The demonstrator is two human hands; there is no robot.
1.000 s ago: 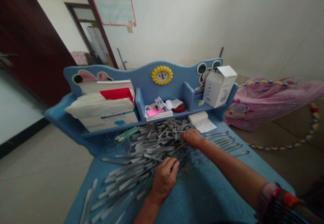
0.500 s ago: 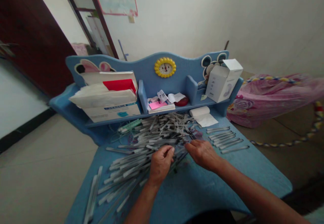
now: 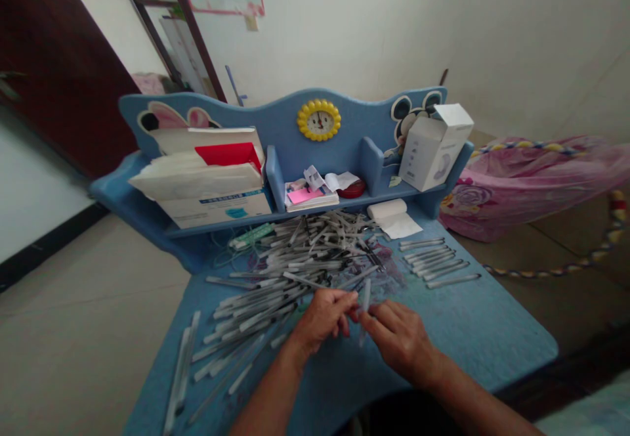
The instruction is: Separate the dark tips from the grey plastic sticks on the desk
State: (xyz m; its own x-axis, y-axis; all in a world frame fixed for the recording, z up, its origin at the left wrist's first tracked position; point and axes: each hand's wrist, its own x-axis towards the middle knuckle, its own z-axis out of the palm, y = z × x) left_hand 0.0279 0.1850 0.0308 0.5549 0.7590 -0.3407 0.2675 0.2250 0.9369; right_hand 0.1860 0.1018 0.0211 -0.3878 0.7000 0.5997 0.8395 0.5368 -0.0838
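A slim whitish tube [image 3: 367, 295] is upright at the lower centre of the frame, just right of the middle. Its long axis runs nearly vertical in the picture, the upper end pointing to the top of the frame with a slight lean to the right, the lower end pointing to the bottom edge. The person's right hand [image 3: 401, 341] has thumb and fingers clamped on it partway along, the knuckles turned upward. Just beside it on the left, the person's left hand [image 3: 325, 318] has its fingers curled, the tips near the tube; the view is blurred there, so whether they are pressed together or grip something small cannot be told.

Left of and above the hands, a loose heap of similar tubes [image 3: 300, 252] spreads over the blue desk [image 3: 492, 350], many fanning toward the lower left. At the right of the frame, a short row of tubes [image 3: 436, 262] lies roughly sideways, dark ends to the right. Two separate tubes [image 3: 182, 364] lie steeply slanted at lower left. Behind the heap, a roll of white paper [image 3: 394, 218] rests partly unrolled. On the shelf above stand an opened white box [image 3: 426, 153] and, at left, a paper-filled carton [image 3: 221, 209].
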